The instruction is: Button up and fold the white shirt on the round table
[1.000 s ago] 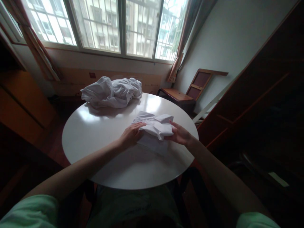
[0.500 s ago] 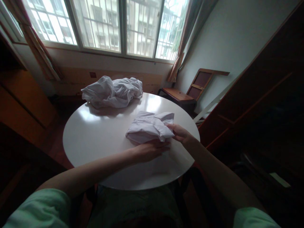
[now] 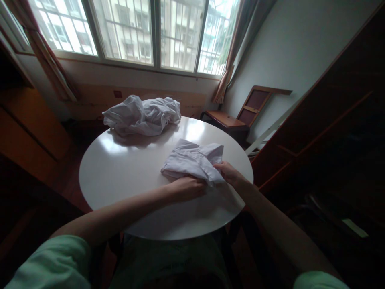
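Left hand (image 3: pixel 188 188) and right hand (image 3: pixel 229 172) both pinch the folded white shirt (image 3: pixel 192 160), frame centre; advisable: keep edges aligned, press flat on table (image 3: pixel 126 176).

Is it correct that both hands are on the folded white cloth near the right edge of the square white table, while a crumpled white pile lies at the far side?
Not quite: the table is round, not square, as the head view shows. The rest holds: the left hand and right hand are on the folded white cloth near the right edge, and the crumpled white pile lies at the far side.
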`<state>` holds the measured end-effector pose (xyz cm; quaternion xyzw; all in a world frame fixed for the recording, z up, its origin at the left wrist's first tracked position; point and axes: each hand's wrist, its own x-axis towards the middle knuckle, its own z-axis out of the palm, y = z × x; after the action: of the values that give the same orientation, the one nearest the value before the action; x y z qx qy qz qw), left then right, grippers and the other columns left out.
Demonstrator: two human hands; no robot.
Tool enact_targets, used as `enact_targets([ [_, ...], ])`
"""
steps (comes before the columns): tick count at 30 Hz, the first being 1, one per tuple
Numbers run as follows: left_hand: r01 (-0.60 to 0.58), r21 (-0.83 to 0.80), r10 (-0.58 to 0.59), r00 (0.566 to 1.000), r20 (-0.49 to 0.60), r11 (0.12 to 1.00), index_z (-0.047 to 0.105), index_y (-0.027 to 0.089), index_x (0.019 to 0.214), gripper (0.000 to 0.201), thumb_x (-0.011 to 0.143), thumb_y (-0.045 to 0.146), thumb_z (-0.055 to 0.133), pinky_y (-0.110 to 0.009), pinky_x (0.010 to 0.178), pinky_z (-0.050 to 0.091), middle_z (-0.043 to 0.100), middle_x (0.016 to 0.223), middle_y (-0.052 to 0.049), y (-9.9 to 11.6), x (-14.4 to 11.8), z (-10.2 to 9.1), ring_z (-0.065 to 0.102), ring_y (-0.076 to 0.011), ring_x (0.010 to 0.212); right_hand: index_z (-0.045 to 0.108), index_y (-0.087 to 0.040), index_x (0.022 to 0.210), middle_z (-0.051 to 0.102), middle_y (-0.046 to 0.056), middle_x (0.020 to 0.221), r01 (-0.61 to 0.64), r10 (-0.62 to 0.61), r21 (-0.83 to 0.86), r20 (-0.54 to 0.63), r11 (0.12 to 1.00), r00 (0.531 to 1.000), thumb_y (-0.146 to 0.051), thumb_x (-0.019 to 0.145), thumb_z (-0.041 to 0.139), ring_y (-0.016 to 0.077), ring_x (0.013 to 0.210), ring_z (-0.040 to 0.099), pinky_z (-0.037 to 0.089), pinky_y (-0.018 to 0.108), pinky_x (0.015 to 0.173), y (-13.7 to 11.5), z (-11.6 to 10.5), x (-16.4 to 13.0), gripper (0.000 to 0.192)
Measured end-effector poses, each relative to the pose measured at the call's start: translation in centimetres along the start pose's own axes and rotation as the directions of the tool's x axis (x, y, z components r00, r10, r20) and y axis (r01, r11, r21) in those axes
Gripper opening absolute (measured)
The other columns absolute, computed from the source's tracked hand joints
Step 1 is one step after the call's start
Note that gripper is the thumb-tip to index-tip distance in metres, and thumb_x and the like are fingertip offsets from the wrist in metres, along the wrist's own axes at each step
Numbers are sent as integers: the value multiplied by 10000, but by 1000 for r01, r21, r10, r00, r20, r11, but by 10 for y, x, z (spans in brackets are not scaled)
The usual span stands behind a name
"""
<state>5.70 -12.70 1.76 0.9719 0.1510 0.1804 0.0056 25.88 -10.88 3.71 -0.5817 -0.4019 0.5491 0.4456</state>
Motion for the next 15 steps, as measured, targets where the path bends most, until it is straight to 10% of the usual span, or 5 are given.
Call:
enact_targets([
  [3,-175,15,175,985,-11,985,613,176,1009,256,934,277,391,-261,834,498,655,972,-53,-12,-17,-15,606,-148,904,625,-156,775,671,13,657,1,-1,-7,15,1000,1000,-94,592,582,139,538,580,454,234,491,2,-2,2,198],
  [8,72,205,-39,986,-161,976,455,186,1281,414,870,217,497,-401,980,433,534,1260,-115,-55,-46,-38,462,-237,1204,588,-158,875,683,35,776,48,-48,-57,-6,997,999,-126,620,616,143,615,606,476,238,544,5,-2,-1,259],
  [15,198,101,-191,979,-71,975,323,173,1394,614,797,52,395,-388,971,459,409,1413,-149,-105,-76,-20,462,-220,1242,498,-187,844,640,41,763,145,-220,-373,-166,916,961,-210,611,696,171,652,604,465,279,588,9,-14,-6,306],
])
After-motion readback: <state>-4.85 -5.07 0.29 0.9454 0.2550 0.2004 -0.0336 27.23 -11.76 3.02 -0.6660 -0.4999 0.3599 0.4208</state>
